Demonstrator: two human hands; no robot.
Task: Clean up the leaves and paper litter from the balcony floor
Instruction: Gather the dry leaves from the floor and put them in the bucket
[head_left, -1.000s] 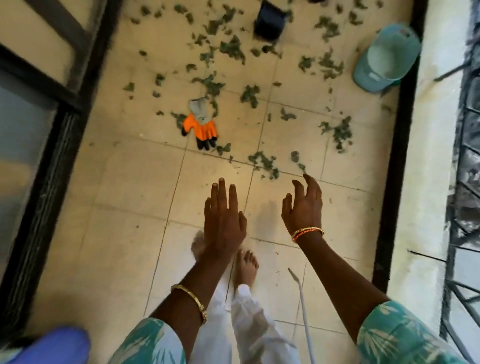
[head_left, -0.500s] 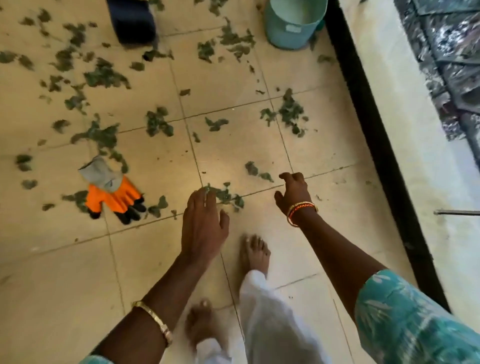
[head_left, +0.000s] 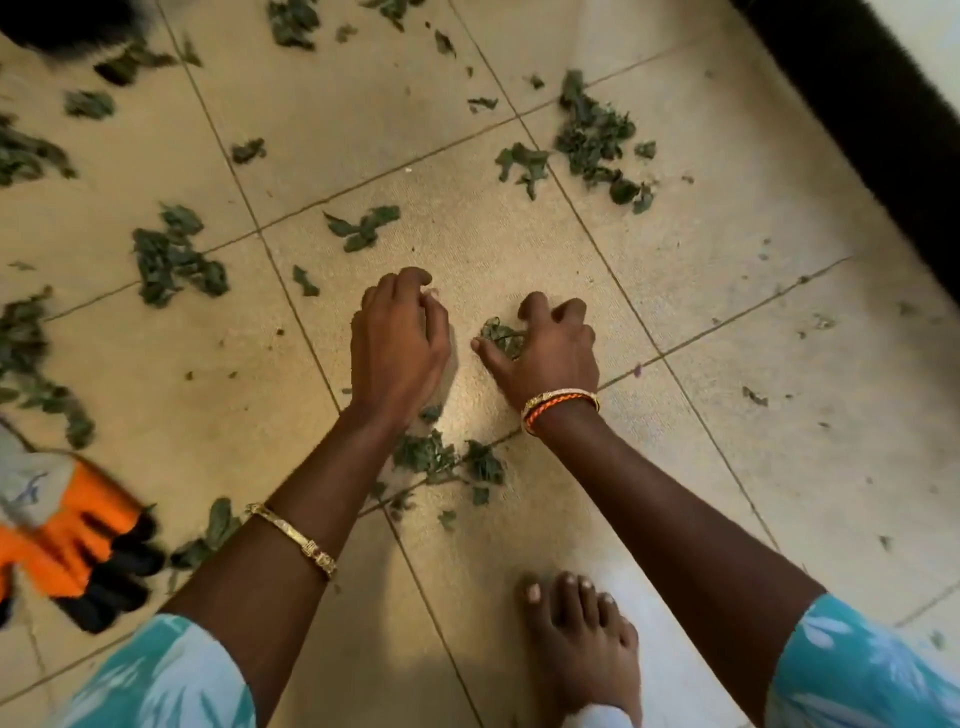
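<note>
Green leaf scraps lie scattered over the beige tiled balcony floor. My right hand is down on the tile, and its thumb and curled fingers close round a small clump of leaves. Just to its left, my left hand has its fingers curled down onto the floor; what lies under its palm is hidden. Another clump of leaves sits between my wrists. Bigger piles lie at the upper right and at the left. No paper litter shows.
An orange, grey and black work glove lies at the left edge. A black strip runs along the floor's right side, below a pale wall. A dark object sits at the top left. My bare foot stands at the lower right.
I have bent lower and both hands dropped to the floor. The right hand has closed on a leaf clump. The left hand's fingers went from straight to curled.
</note>
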